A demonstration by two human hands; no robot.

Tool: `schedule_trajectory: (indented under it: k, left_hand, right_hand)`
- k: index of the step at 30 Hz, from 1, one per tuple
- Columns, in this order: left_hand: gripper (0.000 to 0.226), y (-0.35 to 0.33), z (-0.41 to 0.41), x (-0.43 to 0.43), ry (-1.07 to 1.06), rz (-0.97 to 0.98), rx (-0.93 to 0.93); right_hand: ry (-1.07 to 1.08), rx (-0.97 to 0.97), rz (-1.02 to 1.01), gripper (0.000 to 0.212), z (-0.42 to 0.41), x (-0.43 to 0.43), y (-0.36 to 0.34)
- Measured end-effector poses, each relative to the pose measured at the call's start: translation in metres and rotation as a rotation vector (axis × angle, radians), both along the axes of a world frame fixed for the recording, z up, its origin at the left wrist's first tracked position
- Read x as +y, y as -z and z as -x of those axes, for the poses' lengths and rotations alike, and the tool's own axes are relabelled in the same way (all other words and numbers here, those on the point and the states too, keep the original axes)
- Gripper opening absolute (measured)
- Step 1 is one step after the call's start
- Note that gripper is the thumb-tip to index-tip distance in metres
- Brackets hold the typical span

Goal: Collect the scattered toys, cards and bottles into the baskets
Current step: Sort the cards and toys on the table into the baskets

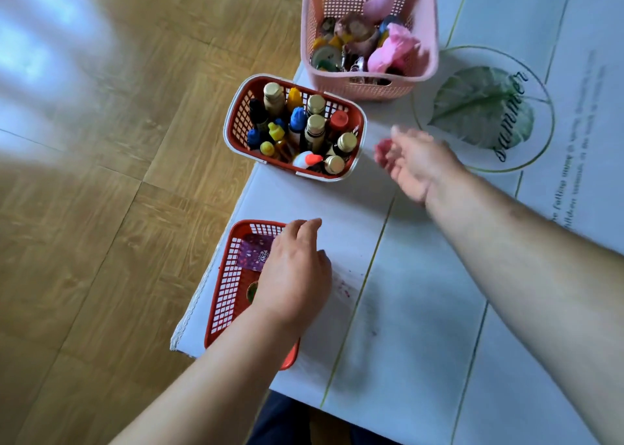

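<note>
Left hand (293, 276): my fingers relaxed on the card basket (229, 282).
Right hand (415, 164): blurred beside bottle basket (240, 120); I cannot tell its grip.

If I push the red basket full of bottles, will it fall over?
Probably slides, not tips: the red basket is wide and low. Likely heavy, since upright bottles pack it. It sits near the table edge, so a push toward the floor might drop it.
</note>
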State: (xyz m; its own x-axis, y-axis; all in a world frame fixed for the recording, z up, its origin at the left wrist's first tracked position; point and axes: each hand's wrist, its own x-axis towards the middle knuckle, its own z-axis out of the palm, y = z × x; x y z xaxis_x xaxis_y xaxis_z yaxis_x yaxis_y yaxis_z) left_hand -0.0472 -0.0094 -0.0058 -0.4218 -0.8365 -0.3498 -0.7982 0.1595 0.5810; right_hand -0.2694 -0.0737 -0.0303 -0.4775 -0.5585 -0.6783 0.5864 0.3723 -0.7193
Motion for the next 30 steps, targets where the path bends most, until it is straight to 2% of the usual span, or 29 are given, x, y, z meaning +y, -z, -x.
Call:
schedule_trajectory:
  k: [4, 9, 14, 19, 23, 30]
  left_hand:
    - [0.049, -0.002, 0.016, -0.017, -0.105, -0.065, 0.03]
    - [0.046, -0.002, 0.024, -0.029, -0.165, -0.097, 0.039]
    - [0.044, 0.002, 0.019, -0.03, -0.193, -0.111, 0.02]
    - [0.042, 0.003, 0.014, -0.022, -0.185, -0.128, 0.006]
    - [0.041, 0.001, 0.012, -0.016, -0.171, -0.116, 0.012]
    - [0.038, 0.007, 0.01, -0.008, -0.181, -0.085, 0.014]
  right_hand:
    - [0.106, -0.256, 0.123, 0.015, 0.032, -0.056, -0.008]
    - [0.371, -0.401, 0.19, 0.014, 0.05, -0.088, -0.007]
    - [0.34, -0.326, 0.008, 0.024, 0.056, -0.093, 0.0]
    - [0.234, -0.235, -0.207, 0.017, 0.061, -0.09, 0.006]
    - [0.22, -0.271, -0.183, 0.033, 0.059, -0.092, 0.011]
    - [0.302, -0.294, -0.084, 0.039, 0.052, -0.095, 0.015]
